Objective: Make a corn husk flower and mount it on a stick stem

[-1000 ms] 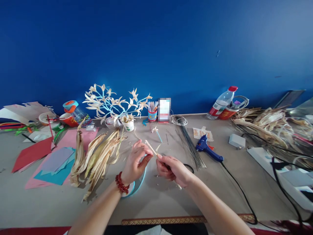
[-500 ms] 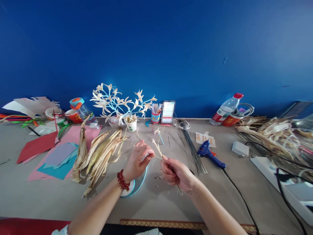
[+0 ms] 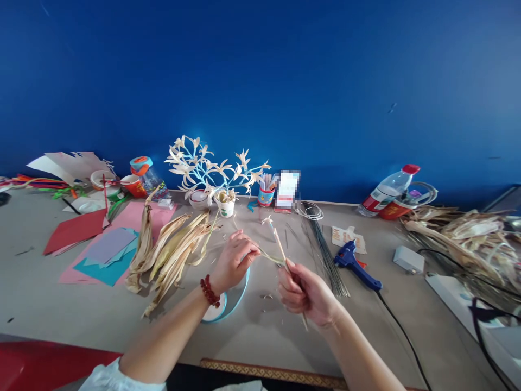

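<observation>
My right hand is closed around a thin pale stick, which tilts up and left from the fist. Its lower end pokes out below the hand. Between my hands stretches a narrow husk strip. Its far end is pinched in the fingertips of my left hand, which has a red bead bracelet on its wrist. Just beyond the stick's tip, a small husk flower is on the table. Under my left wrist, partly hidden, is a roll of light blue tape.
Dried corn husks and coloured paper lie left. A pot of husk flowers stands at the back. On the right are a bundle of wires, a blue glue gun with its cord, and a tilted bottle.
My hands have moved farther apart, and a longer stretch of husk strip shows between them. The whole scene has shifted slightly right as the camera turned.
</observation>
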Demonstrator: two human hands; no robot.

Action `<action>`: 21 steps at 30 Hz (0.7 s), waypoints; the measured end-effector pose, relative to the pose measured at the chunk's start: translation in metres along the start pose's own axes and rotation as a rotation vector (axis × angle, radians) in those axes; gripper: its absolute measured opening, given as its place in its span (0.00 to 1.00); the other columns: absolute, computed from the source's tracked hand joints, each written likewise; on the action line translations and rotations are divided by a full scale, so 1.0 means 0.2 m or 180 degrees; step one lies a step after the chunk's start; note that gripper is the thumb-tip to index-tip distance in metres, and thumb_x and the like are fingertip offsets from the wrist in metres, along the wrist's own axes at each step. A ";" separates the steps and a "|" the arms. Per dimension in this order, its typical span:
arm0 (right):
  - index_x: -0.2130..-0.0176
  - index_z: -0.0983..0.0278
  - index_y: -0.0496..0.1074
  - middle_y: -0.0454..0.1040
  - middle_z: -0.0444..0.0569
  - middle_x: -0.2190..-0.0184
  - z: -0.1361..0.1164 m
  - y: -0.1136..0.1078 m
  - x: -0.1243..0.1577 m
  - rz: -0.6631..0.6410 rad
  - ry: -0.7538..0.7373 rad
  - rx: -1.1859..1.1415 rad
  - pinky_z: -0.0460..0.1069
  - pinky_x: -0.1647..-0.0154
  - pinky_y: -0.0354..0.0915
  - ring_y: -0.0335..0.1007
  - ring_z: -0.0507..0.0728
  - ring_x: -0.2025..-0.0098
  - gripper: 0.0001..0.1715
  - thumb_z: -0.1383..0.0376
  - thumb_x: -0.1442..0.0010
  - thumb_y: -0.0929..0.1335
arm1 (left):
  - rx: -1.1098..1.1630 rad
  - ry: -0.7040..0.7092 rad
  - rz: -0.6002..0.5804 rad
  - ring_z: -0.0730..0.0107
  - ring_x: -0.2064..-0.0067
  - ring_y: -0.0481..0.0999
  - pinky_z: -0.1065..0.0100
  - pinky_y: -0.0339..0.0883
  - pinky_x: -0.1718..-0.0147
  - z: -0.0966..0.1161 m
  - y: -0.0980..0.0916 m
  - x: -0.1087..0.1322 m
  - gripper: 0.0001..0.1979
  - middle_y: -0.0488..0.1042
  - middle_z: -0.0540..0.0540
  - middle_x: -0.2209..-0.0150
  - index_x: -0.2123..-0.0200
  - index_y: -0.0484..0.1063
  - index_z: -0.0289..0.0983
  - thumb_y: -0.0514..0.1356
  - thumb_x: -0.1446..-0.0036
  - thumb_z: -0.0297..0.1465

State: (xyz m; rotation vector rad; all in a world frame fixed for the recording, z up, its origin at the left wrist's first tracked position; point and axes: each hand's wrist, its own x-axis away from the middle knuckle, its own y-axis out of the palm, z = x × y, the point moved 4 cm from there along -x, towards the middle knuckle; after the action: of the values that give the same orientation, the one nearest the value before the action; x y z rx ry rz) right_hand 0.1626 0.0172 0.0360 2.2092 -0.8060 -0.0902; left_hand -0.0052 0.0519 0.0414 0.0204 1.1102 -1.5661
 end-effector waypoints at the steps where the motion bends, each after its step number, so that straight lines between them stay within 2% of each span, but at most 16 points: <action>1: 0.81 0.62 0.54 0.45 0.33 0.88 0.00 0.00 0.00 -0.0030 0.0012 -0.0028 0.40 0.88 0.34 0.33 0.44 0.86 0.33 0.43 0.41 0.67 | 0.0005 0.0016 0.0006 0.67 0.57 0.75 0.52 0.53 0.36 0.00 0.00 0.00 0.09 0.79 0.50 0.64 0.65 0.70 0.41 0.52 0.34 0.28; 6: 0.81 0.62 0.53 0.45 0.33 0.88 -0.01 -0.01 0.01 0.0002 0.0029 -0.0082 0.40 0.89 0.34 0.32 0.44 0.86 0.34 0.42 0.43 0.68 | -0.0101 0.0022 0.0032 0.66 0.58 0.75 0.52 0.57 0.38 0.00 0.00 0.00 0.09 0.78 0.50 0.66 0.65 0.70 0.41 0.53 0.35 0.27; 12: 0.82 0.62 0.51 0.46 0.34 0.89 -0.04 -0.01 0.03 -0.0133 -0.0106 -0.0166 0.40 0.89 0.34 0.32 0.44 0.87 0.34 0.44 0.42 0.68 | -0.0217 -0.0006 0.0022 0.66 0.59 0.76 0.52 0.58 0.39 0.00 -0.01 -0.01 0.08 0.78 0.51 0.66 0.65 0.70 0.41 0.53 0.35 0.27; 16: 0.81 0.61 0.50 0.45 0.33 0.89 -0.05 -0.03 0.05 -0.0080 -0.0107 -0.0148 0.40 0.89 0.34 0.32 0.44 0.87 0.35 0.43 0.43 0.68 | -0.0241 -0.0016 0.0005 0.66 0.59 0.76 0.52 0.58 0.39 -0.01 0.00 -0.01 0.08 0.78 0.50 0.66 0.64 0.71 0.41 0.53 0.35 0.27; 21: 0.81 0.61 0.51 0.45 0.33 0.88 -0.06 -0.03 0.05 -0.0026 -0.0202 0.0018 0.42 0.88 0.34 0.32 0.44 0.86 0.35 0.40 0.42 0.67 | 0.0002 -0.0239 -0.0048 0.65 0.61 0.73 0.54 0.61 0.43 -0.02 0.01 -0.01 0.09 0.76 0.50 0.68 0.67 0.70 0.40 0.53 0.35 0.29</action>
State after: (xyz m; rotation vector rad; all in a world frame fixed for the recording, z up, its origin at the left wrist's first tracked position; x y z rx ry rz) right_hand 0.1768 0.0214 0.0424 2.2247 -0.8326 -0.1628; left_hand -0.0048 0.0569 0.0383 -0.0461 1.0533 -1.5681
